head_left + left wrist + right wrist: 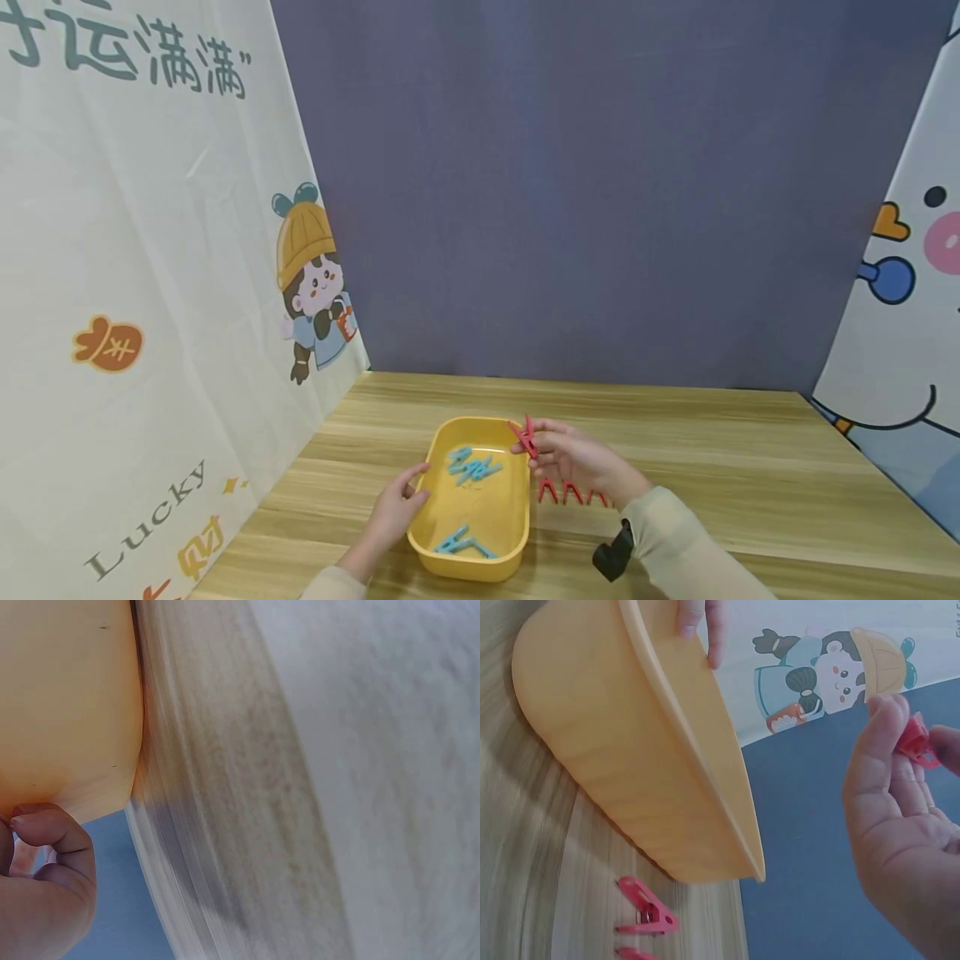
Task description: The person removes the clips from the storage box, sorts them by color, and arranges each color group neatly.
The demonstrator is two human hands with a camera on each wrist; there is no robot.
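Note:
My right hand pinches a red clothespin over the right rim of a yellow plastic basin. In the right wrist view, thumb and fingertips hold the red clothespin just off the basin's edge. My left hand grips the basin's left rim, its fingers over the edge. Inside the basin lie several light-blue clothespins: a cluster toward the far end and a few at the near end. Beside the basin, under my right hand, red clothespins stand in a row on the table.
The wood-grain table stretches to both sides of the basin. A dark blue-grey cloth hangs behind it, with printed white cloths at left and right. A black strap piece hangs at my right wrist.

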